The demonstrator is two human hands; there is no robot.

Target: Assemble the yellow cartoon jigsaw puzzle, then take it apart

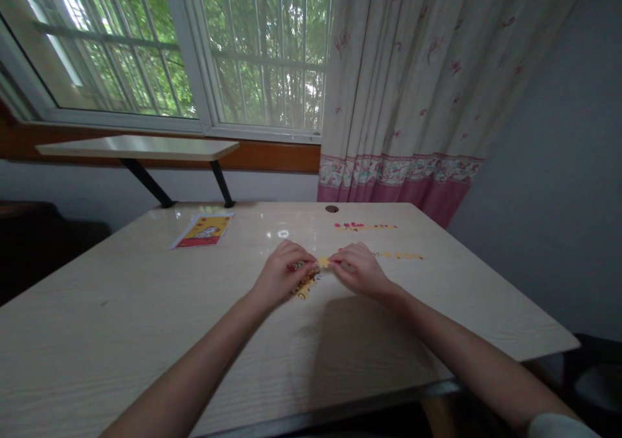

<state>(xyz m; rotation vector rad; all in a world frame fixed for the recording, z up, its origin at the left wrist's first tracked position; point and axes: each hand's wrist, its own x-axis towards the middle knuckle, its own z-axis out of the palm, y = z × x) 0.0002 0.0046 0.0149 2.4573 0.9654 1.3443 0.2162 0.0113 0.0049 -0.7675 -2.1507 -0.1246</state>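
Observation:
Between my two hands, just above the desk, is a small yellow jigsaw puzzle piece [323, 263]. The fingertips of my left hand [287, 266] are pinched at its left side. My right hand [358, 266] pinches it from the right. Under and beside my left hand lies a loose pile of puzzle pieces [306, 289], yellow with dark and red marks, partly hidden by the fingers. A row of yellow pieces [401, 255] lies to the right of my right hand, its left end covered by that hand.
Farther back lies another row of red and yellow pieces [367, 227]. A picture sheet [207, 227] in yellow and red rests at the back left. Behind it a raised shelf [140, 146] stands on black legs. The desk [233, 373] has a round hole [332, 209] near its back edge.

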